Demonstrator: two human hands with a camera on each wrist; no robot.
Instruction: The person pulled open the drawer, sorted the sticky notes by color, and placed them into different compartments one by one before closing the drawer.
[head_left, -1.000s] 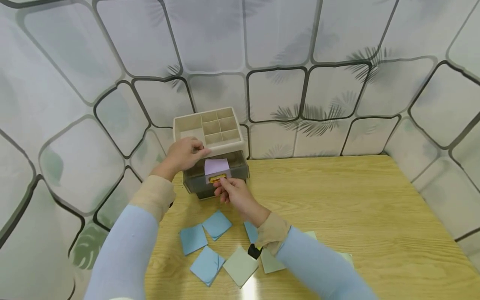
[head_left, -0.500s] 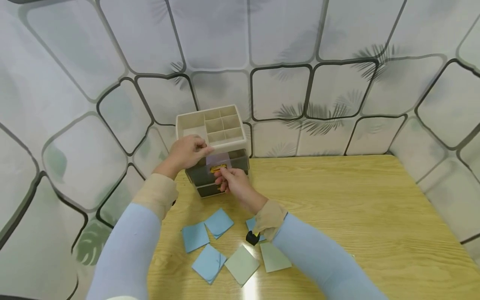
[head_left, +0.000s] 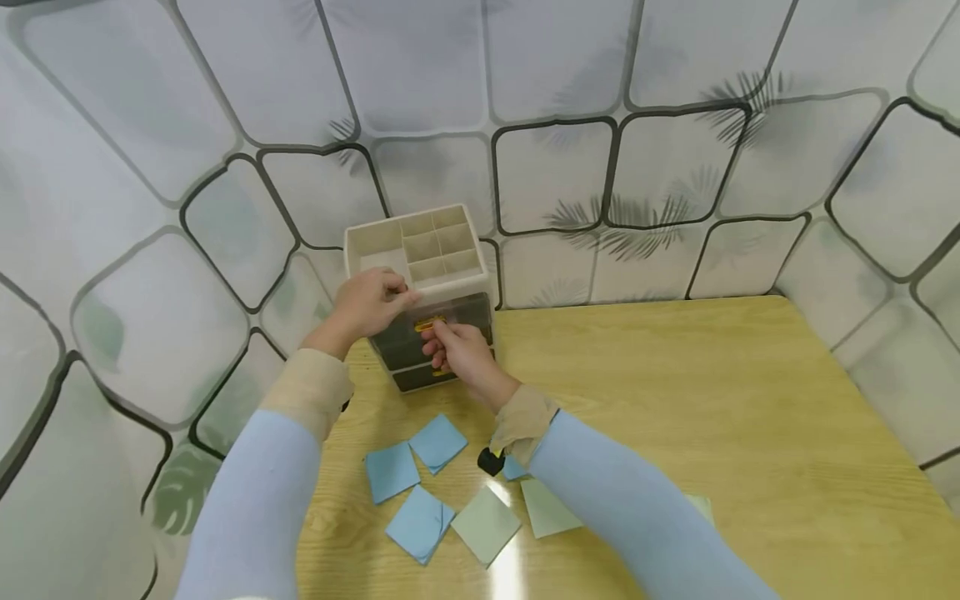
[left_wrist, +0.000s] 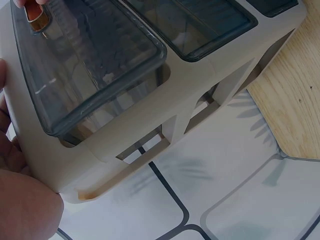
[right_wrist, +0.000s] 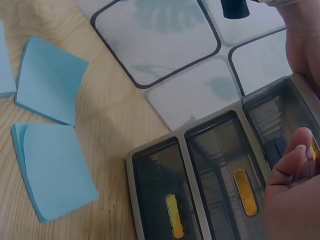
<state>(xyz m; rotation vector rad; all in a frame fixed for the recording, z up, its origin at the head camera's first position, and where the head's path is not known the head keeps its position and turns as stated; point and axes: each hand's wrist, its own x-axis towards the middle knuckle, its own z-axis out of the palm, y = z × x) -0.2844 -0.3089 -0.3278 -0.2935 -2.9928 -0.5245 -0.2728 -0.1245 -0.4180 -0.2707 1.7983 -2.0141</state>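
Note:
A small desk organizer with a cream frame (head_left: 450, 288) and dark see-through drawers stands against the back wall; its top is a divided tray. My left hand (head_left: 371, 302) grips the tray's front rim, fingers bent over it. At the upper drawer (head_left: 474, 310), my right hand (head_left: 465, 357) pinches the gold handle (head_left: 427, 323) between thumb and fingers. From the left wrist, this drawer front (left_wrist: 100, 65) sits slightly proud of the frame. Two lower drawers, the middle one (right_wrist: 220, 170) and the bottom one (right_wrist: 155, 190), have similar handles and are pushed in.
Blue square paper pads (head_left: 392, 472) lie on the wooden table (head_left: 637, 375) before the organizer. Pale green pads (head_left: 486, 527) lie nearer me, some partly under my right forearm (head_left: 615, 492). A patterned wall covering (head_left: 555, 183) rises behind and on the left.
The upper drawer has gone in, pushed back by my right hand on its handle. The lilac paper inside it has passed out of sight. My left hand has stayed on the rim.

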